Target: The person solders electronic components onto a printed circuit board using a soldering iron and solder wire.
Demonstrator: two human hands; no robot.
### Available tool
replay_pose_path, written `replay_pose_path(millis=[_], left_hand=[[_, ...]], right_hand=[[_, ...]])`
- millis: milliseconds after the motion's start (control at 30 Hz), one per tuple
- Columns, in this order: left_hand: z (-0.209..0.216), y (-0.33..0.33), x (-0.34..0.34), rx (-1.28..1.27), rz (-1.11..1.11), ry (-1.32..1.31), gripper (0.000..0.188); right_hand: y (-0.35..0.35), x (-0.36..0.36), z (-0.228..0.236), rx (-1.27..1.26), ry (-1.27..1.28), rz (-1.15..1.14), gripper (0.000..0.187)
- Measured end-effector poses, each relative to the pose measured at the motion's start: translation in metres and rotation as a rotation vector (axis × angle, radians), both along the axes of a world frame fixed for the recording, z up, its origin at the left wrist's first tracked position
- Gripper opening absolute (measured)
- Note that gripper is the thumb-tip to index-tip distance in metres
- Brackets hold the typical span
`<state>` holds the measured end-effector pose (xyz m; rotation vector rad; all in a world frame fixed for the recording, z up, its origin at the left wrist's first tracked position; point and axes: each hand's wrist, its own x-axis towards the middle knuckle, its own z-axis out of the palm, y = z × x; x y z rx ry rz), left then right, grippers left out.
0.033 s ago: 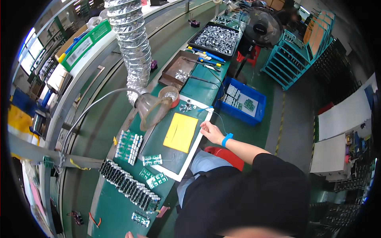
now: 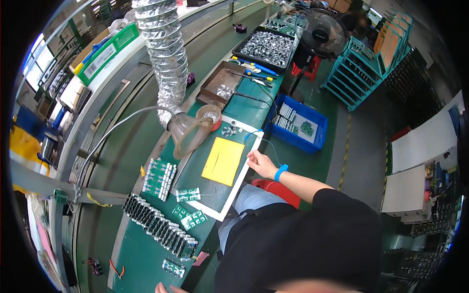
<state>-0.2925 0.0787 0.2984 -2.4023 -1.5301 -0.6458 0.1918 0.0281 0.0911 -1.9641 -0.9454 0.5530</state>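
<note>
My right hand (image 2: 262, 165) rests at the right edge of the white-bordered work mat (image 2: 209, 212), fingers loosely bent and nothing visible in them. A blue wrist strap (image 2: 281, 172) circles that wrist, its thin cord running up to the mat's corner. Beside the hand, a yellow pad (image 2: 223, 161) lies on the mat. Of my left hand (image 2: 165, 288), only some fingertips show at the lower edge, apart from one another and seemingly holding nothing. Just above them lies a small green circuit board (image 2: 174, 267). More boards (image 2: 194, 220) lie by the mat's near corner.
A long row of upright boards (image 2: 159, 226) and a board panel (image 2: 159, 179) stand left of the mat. A fume hood (image 2: 191, 134) hangs over the bench. Farther off are a brown tray (image 2: 211, 88), a black parts tray (image 2: 266, 47), a blue bin (image 2: 320, 134) and a fan (image 2: 321, 34).
</note>
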Motion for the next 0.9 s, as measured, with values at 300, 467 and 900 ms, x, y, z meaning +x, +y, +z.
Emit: replay_pose_path(millis=[300, 467, 900], left_hand=[[-0.045, 0.023, -0.01, -0.375, -0.019, -0.104, 0.043], [-0.068, 0.021, 0.0, -0.618, 0.078, -0.121, 0.072], [-0.171, 0.039, -0.018, -0.725, 0.052, -0.348, 0.115]], right_hand=[[0.022, -0.067, 0.035, -0.225, 0.138, 0.393, 0.042], [0.05, -0.104, 0.024, -0.139, 0.198, 0.665, 0.046], [0.103, -0.21, -0.004, -0.086, 0.389, 0.526, 0.056]])
